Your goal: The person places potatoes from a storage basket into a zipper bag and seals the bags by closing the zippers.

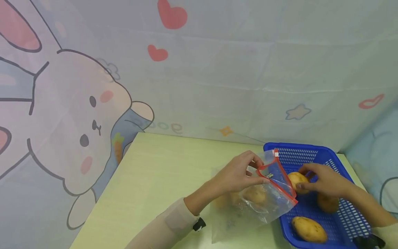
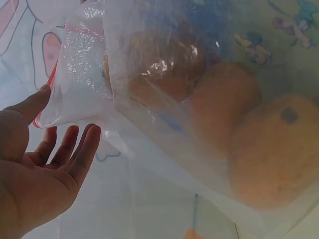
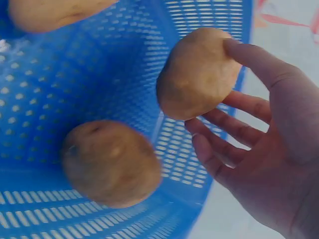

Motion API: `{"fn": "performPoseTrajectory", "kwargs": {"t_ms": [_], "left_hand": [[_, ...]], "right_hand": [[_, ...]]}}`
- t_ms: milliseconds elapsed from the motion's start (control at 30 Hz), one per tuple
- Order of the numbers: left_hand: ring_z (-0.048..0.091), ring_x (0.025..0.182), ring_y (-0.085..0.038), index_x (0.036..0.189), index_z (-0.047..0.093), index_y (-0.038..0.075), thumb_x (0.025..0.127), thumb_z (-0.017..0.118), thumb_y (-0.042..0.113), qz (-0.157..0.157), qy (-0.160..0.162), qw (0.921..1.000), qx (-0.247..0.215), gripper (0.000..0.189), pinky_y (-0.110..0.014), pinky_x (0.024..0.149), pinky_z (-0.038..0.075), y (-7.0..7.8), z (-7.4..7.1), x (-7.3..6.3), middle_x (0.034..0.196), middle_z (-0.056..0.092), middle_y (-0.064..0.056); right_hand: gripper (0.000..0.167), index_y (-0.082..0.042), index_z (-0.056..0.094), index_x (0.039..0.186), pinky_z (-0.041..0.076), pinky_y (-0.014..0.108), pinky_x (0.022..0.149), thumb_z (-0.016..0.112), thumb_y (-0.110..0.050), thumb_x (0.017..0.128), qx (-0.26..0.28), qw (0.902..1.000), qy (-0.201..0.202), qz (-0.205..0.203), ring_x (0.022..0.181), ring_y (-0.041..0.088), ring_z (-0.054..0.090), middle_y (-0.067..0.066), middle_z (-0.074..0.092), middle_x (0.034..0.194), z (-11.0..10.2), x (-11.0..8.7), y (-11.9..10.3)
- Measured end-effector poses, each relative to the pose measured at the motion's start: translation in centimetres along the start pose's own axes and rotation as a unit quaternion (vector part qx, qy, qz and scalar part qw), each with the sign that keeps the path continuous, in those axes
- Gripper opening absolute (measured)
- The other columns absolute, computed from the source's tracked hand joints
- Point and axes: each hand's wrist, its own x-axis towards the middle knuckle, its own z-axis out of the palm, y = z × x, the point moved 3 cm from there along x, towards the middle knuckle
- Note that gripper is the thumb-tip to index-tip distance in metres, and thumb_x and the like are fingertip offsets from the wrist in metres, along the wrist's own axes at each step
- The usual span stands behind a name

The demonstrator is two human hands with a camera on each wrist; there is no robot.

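Note:
My left hand [image 1: 237, 173] pinches the mouth of a clear zip bag [image 1: 230, 221] with a red seal strip, its opening facing right toward the basket. Several potatoes [image 2: 276, 149] show through the bag's plastic in the left wrist view. Between the thumb and fingers of my right hand [image 1: 326, 180] is a potato [image 3: 199, 74], held over the blue basket close to the bag's red edge. Two more potatoes lie in the basket: a browner one [image 3: 112, 164] below the right hand and a pale yellow one [image 1: 309, 229] at the near end.
The blue plastic basket [image 1: 284, 226] with slotted walls stands at the right of the pale green table [image 1: 149, 173]. Behind the table hangs a printed cloth [image 1: 217, 69] with a rabbit and hearts. A dark cable [image 1: 381, 193] curves at the far right.

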Motion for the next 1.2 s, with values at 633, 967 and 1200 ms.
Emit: {"fn": "performPoseTrajectory", "kwargs": {"t_ms": [633, 967, 1200], "left_hand": [[0.063, 0.113, -0.005, 0.115, 0.06, 0.012, 0.092, 0.087, 0.021, -0.004, 0.015, 0.9996, -0.025, 0.036, -0.015, 0.081, 0.058, -0.6, -0.9, -0.4, 0.12, 0.059, 0.003], [0.063, 0.113, -0.004, 0.113, 0.06, 0.012, 0.092, 0.086, 0.016, 0.003, 0.012, 0.9987, -0.05, 0.034, -0.017, 0.081, 0.06, -0.3, -1.0, -0.6, 0.116, 0.059, 0.004], [0.067, 0.114, -0.007, 0.117, 0.062, 0.012, 0.093, 0.085, 0.023, -0.032, 0.009, 0.999, -0.028, 0.035, -0.015, 0.081, 0.058, -0.3, -0.7, -0.7, 0.121, 0.067, 0.004]], "right_hand": [[0.046, -0.028, 0.07, 0.123, 0.059, 0.027, 0.076, 0.093, -0.021, 0.084, 0.017, 0.9832, 0.123, -0.134, 0.096, 0.005, 0.066, -0.019, 0.069, 0.11, -4.2, 0.1, -12.6], [0.042, -0.029, 0.068, 0.124, 0.059, 0.03, 0.078, 0.089, -0.033, 0.089, 0.009, 0.9883, 0.095, -0.119, 0.096, 0.002, 0.064, -0.022, 0.068, 0.109, -2.6, 0.5, -12.8], [0.038, -0.029, 0.067, 0.124, 0.059, 0.03, 0.077, 0.086, -0.033, 0.092, 0.035, 0.9902, 0.076, -0.112, 0.095, 0.003, 0.064, -0.019, 0.068, 0.109, -1.5, 0.6, -12.6]]}}
